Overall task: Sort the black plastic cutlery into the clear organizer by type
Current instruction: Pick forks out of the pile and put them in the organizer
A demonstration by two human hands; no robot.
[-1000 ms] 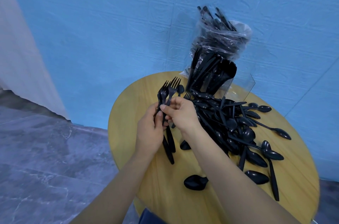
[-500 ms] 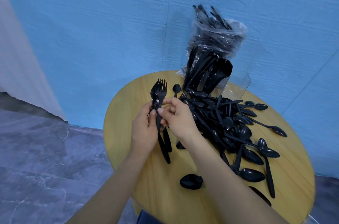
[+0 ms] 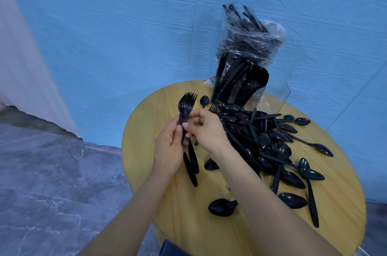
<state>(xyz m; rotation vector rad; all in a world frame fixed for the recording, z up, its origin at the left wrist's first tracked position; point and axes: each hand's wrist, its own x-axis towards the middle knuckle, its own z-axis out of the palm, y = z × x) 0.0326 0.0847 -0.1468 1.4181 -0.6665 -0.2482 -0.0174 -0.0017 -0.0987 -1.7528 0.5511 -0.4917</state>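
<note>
Wood-grain lay under your hands on the round yellow table (image 3: 167,209), set against a wrinkled blue wall (image 3: 117,25), where your left hand (image 3: 167,151) gripped a nested stack of glossy black forks (image 3: 187,109), your right hand (image 3: 207,128) pinched their handles, and the clear organizer (image 3: 270,96) stood behind loose spoons (image 3: 272,146).

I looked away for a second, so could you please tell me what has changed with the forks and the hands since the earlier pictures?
The forks, fanned apart a second ago, are now squared into one tight stack. The left hand grips the handles as before, and the right hand still pinches them beside it. The loose pile of spoons, the clear organizer and the plastic bag lie as they did.
</note>
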